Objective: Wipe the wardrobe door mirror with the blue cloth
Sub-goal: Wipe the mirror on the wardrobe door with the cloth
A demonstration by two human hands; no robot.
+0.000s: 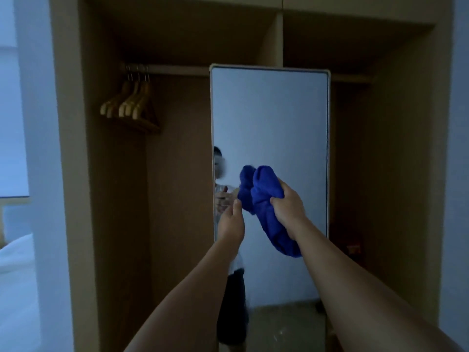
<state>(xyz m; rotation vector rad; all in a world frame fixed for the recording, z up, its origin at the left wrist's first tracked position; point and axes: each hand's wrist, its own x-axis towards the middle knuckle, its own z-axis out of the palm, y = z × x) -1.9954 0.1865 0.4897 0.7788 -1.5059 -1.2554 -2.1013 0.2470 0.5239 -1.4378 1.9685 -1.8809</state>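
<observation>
— What's the big thing in front of them?

— A brown wooden open wardrobe (106,174), dim inside, with a shelf across the top and a rail below it. Standing against the middle of it is the tall rectangular mirror with a pale rounded frame (270,118); its glass shows mostly a plain bluish wall and, low at the left edge, part of the person's reflection.

— And the cloth?

— The crumpled deep-blue cloth (266,199) is bunched up in front of the lower middle of the mirror. Whether it touches the glass, I can't tell from here.

— Who's got hold of it?

— The right hand (288,207). Its fingers are curled round the cloth's right side, the thumb pinching a fold, so the bulk bulges up above the knuckles and a tail hangs down below the wrist.

— The other hand?

— The left hand (232,222) is raised just left of the cloth, the thumb tip close beside its lower left edge. Its fingers are hidden behind the back of the hand, so I can't say how they lie.

— Anything smaller?

— A bunch of pale wooden coat hangers (129,105) on the left end of the rail.
</observation>
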